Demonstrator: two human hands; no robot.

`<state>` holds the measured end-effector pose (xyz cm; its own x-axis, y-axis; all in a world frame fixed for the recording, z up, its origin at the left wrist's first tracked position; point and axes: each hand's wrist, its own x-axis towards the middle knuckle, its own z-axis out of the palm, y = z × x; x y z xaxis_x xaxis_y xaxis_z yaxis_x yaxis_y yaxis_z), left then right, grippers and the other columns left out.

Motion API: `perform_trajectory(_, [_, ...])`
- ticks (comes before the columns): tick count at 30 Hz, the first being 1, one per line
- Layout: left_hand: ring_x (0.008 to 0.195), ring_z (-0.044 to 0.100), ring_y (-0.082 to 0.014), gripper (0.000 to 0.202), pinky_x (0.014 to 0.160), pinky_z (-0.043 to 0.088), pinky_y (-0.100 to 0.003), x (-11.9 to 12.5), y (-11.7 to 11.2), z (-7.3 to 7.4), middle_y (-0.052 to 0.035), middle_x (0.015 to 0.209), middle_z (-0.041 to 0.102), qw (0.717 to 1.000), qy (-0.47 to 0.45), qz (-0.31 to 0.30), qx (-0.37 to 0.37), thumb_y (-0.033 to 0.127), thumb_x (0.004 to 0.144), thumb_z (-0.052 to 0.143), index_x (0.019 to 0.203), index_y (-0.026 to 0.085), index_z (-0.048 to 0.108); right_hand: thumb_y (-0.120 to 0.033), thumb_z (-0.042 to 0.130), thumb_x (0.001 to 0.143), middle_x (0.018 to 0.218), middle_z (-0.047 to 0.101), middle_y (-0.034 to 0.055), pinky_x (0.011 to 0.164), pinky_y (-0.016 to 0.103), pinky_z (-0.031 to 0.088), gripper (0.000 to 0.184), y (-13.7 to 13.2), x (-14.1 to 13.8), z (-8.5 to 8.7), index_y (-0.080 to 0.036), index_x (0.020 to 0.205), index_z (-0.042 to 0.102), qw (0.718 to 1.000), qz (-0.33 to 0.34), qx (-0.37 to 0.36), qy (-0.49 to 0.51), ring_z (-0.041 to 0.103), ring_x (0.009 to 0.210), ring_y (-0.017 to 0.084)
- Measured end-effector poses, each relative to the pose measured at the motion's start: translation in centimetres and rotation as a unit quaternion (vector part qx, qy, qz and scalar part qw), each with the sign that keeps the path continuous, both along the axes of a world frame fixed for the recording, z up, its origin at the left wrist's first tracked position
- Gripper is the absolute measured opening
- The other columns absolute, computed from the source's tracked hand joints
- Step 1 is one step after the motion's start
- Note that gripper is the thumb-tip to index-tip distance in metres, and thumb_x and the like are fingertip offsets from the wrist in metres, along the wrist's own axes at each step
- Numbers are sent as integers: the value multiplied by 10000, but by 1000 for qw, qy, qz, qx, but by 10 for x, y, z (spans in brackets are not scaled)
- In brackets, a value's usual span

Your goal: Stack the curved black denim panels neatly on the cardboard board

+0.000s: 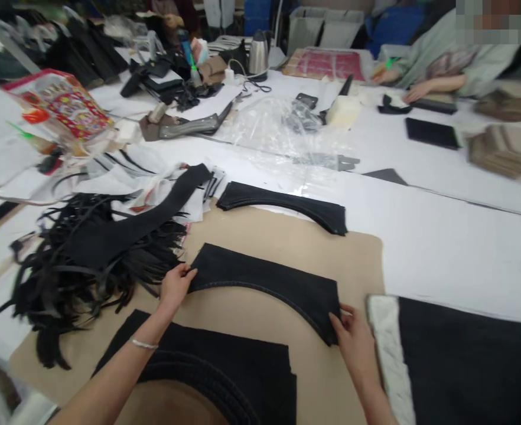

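I'm watching the left hand (174,287) and right hand (353,337), nearly closed, pinching either end of a curved black piece (264,275). Its long axis is running crosswise between them.

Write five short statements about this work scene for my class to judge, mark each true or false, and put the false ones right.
1. The left hand and the right hand hold opposite ends of a curved black piece. True.
2. The heap of black strips lies to the right of the right hand. False: the heap is over on the left hand's side.
3. Another curved black bundle lies beyond the held piece. True.
4. The board beneath the held piece is bright red. False: the board is tan.
5. A kettle stands farther away than the held piece. True.
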<state>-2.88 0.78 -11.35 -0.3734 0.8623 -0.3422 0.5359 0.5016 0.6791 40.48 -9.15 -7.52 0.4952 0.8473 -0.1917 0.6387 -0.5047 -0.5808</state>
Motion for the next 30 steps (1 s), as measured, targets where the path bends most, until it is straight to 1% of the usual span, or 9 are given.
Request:
perform_trajectory(3, [790,633,-234,209,636,410,-270,-3,3,-7,-22,761,666,997,68,-28,-30,432,728,572,733,223,563,-471,509,768,626,531,-29,573,331,388,425,-2,-1,0,-171,1070,519,1000,-2,22,7,535,583,198])
perform_trajectory(5, [822,643,-255,235,641,410,-284,-4,4,-10,-46,825,684,991,109,-49,-56,457,757,547,787,226,578,-447,511,779,606,500,-46,562,326,372,397,-3,0,-1,-175,1069,510,999,-5,34,12,521,563,194])
perform_trajectory(8, [888,647,-285,274,669,420,-305,-4,5,-7,-85,920,698,984,141,-64,-88,478,784,518,859,225,588,-436,512,787,612,494,-51,575,327,375,388,-6,1,-3,-182,1079,503,999,-9,40,18,523,571,196])
perform_trajectory(11, [932,645,-299,297,695,431,-317,-2,5,-4,-103,983,698,980,156,-68,-101,490,798,502,900,224,588,-427,507,794,637,501,-47,592,328,381,373,-7,1,-4,-192,1084,500,999,-11,40,22,528,588,194])
perform_trajectory(17, [941,651,-302,293,711,439,-324,4,1,-5,-105,971,705,973,196,-84,-85,465,838,468,954,226,591,-451,492,803,666,512,-27,595,333,371,378,-7,-1,-2,-193,1079,508,999,-20,34,11,523,599,196])
perform_trajectory(21, [915,661,-279,236,714,435,-311,13,-1,4,-87,997,711,974,203,-80,-65,406,859,480,964,231,598,-491,478,805,674,529,-15,597,339,382,415,-8,2,-8,-194,1094,501,1000,-10,20,-14,542,609,207])
perform_trajectory(25, [923,661,-254,181,728,424,-293,22,-3,17,-95,1000,710,976,203,-73,-44,329,875,493,956,209,602,-560,470,793,714,572,11,587,349,395,470,-9,4,-13,-205,1099,507,999,-7,2,-35,562,617,223])
perform_trajectory(28, [894,667,-226,146,715,415,-277,26,-4,19,-75,961,718,974,213,-63,-38,300,874,514,951,216,607,-619,454,791,715,587,23,547,355,391,529,-9,5,-15,-202,1114,500,999,-7,-15,-43,569,575,233])
perform_trajectory(30, [874,670,-213,138,705,411,-271,27,-5,17,-68,947,720,973,220,-54,-36,294,875,523,962,222,604,-633,437,803,714,588,33,527,366,393,523,-9,5,-16,-204,1096,503,999,7,-18,-50,571,543,240])
